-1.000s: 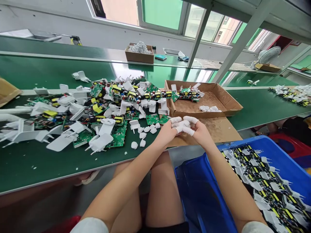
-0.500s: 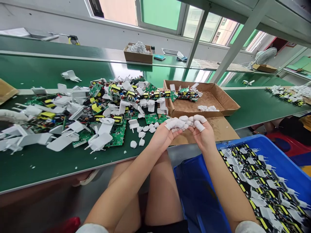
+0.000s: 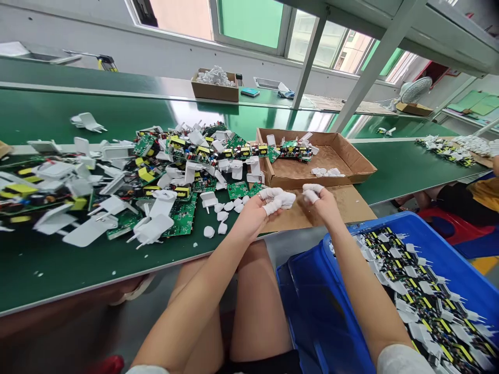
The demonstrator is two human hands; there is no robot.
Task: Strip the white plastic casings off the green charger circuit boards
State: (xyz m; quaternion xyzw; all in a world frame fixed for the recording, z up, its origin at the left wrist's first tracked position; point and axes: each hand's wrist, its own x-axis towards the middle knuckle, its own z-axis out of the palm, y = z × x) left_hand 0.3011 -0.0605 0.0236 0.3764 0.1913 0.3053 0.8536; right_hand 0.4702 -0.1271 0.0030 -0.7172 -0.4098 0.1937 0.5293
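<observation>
White coverings wrap the fingertips of both hands. My left hand is closed above the cardboard's left part, its fingers bunched together. Whatever it grips, perhaps a small white piece, blends with the white fingertips. A short gap to the right, my right hand has its fingers bent and pressed together; I cannot make out anything between them. Small white pieces lie on the table left of my left hand. Beside them is a pile of green circuit boards with yellow parts and white plug housings.
Behind my hands stands a shallow cardboard box holding a board assembly and white pieces. A blue bin at lower right contains rows of assembled boards. A carton of white parts sits farther back. Another person sits at far right.
My hands, together before, have come apart, with the right hand now separated to the right of the left. The view has shifted slightly.
</observation>
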